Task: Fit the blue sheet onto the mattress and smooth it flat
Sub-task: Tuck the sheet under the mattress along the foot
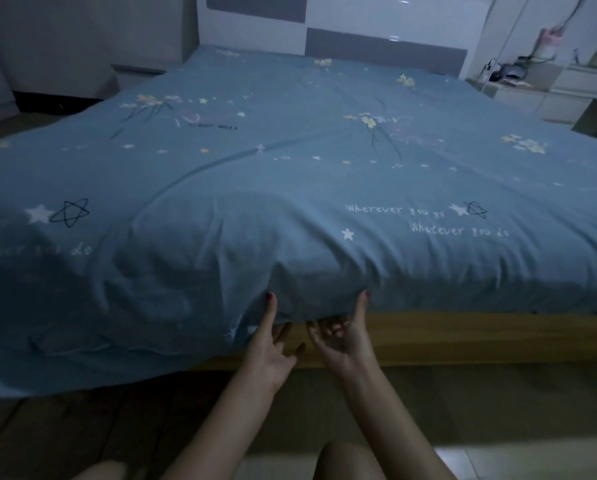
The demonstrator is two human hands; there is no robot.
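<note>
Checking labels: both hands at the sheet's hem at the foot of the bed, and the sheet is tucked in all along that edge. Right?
Not quite. The head view shows both hands at the hem, but the sheet left of them hangs loose over the wooden bed frame.

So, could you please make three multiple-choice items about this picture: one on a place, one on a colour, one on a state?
1. Where are both hands?
A. at the headboard
B. at the near edge of the bed
C. on the side table

2. What colour is the bed frame under the sheet?
A. yellowish wood
B. black
C. red

3. How does the sheet hang on the left part of the near edge?
A. tucked tight
B. loose, down toward the floor
C. rolled up

Answers:
1 B: the left hand and right hand touch the blue sheet at its near edge.
2 A: the bed frame looks yellowish wood.
3 B: the cloth drapes low there.
</note>
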